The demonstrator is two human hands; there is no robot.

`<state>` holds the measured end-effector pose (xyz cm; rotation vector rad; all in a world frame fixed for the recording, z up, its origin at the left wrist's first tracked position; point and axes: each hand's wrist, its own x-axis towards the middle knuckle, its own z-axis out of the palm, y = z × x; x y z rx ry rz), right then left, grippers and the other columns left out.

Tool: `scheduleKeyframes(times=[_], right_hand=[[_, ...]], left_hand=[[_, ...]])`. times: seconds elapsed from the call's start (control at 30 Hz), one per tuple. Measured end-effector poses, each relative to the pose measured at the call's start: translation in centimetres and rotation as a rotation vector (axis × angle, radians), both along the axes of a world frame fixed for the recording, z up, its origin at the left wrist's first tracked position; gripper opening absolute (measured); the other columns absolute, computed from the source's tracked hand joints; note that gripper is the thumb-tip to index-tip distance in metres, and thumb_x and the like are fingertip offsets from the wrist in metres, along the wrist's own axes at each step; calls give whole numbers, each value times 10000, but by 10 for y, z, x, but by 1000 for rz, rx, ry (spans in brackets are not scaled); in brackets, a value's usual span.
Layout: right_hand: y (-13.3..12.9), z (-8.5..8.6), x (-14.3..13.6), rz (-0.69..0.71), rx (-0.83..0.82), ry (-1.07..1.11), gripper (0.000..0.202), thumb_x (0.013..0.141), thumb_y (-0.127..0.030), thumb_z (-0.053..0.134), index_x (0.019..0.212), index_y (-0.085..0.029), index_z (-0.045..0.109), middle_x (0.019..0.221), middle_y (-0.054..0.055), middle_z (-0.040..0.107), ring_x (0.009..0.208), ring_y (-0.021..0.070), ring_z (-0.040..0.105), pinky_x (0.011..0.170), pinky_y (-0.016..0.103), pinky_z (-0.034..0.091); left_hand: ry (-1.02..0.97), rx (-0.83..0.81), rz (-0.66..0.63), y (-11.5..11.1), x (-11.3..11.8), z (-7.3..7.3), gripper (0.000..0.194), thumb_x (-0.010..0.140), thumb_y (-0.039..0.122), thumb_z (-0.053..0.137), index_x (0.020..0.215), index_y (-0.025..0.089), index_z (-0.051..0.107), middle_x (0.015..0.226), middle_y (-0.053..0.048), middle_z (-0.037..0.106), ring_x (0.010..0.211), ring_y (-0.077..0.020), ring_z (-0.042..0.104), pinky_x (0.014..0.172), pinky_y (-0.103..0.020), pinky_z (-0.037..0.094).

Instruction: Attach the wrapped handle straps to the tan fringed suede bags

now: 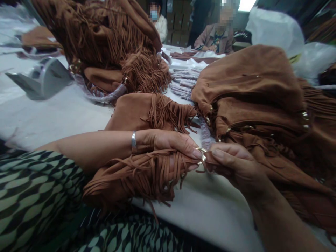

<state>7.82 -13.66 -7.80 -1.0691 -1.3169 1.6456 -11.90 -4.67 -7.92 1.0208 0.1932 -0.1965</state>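
Grey and angular, a tabletop device (43, 78) stands at left on a pale worktable (57, 117), well apart from the worker's hands. Toward the centre, a brown fringed piece (141, 173) hangs at the table's near edge, beside the left forearm. The left hand (175, 142), a silver bracelet (133, 141) on its wrist, closes with its thumb against a gold-toned ring (202, 156) at the piece's right end; its fingers are partly hidden by strands. Just right, the right hand (232, 157) pinches a narrow brown strap (212, 159) where it meets the ring. Good handling here probably means pinning the ring steady with the left thumb, drawing the strap flat and untwisted, and holding loose strands out of the metal. Brown bags (252, 78) are heaped at right, near enough to snag a sweeping elbow.
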Motion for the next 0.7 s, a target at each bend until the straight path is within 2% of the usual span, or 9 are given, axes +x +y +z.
scheduleKeyframes(times=[0.13,0.23,0.3,0.43,0.5,0.57,0.63,0.7], right_hand=[[4,-7,-5,87,-170,205,385,773,-459,663,592,-160,502,426,-72,339,369,43,217,375,196,161],[7,-14,-10,87,-235,281,388,690,-470,734,627,-135,549,478,-46,446,348,19,198,340,183,148],[8,-17,-13,107,-272,329,389,666,-459,756,628,-120,569,514,-31,484,339,5,180,325,177,139],[9,-16,-14,158,-267,363,366,748,-434,693,599,-128,559,418,-76,364,319,15,177,333,180,144],[8,-10,-12,138,-237,277,386,783,-429,657,562,-148,510,403,-84,314,329,32,211,346,190,155],[6,-2,-10,118,-210,111,412,782,-447,649,541,-158,481,424,-73,328,351,44,244,353,199,161],[3,5,-8,80,-166,-85,418,763,-489,644,552,-162,491,449,-62,351,371,54,261,358,207,170],[-1,9,-9,1,-44,-320,401,782,-499,595,574,-165,516,478,-47,370,403,71,291,379,216,205]], left_hand=[[-19,20,40,-4,-3,8,282,865,318,537,729,91,634,555,-21,528,454,-89,436,468,-218,368],[-46,-12,84,-4,-4,10,264,854,317,562,745,89,635,615,-37,565,511,-96,484,499,-211,384],[-59,-35,55,-4,-4,8,259,854,299,561,732,83,637,616,-37,562,518,-93,482,489,-202,372],[-40,17,-15,0,-1,1,253,829,322,602,711,99,625,595,-15,552,498,-90,457,485,-207,360],[-21,116,-35,2,1,-2,245,802,347,634,719,118,609,622,-6,562,539,-98,471,543,-214,391],[-28,296,-86,3,5,-2,242,804,349,619,709,129,587,633,3,552,585,-110,476,595,-224,409],[-34,557,-122,4,8,2,259,837,322,556,660,133,549,608,12,515,604,-115,460,612,-226,402],[6,847,-120,2,12,6,300,872,290,488,615,135,505,579,18,475,588,-108,430,588,-219,370]])
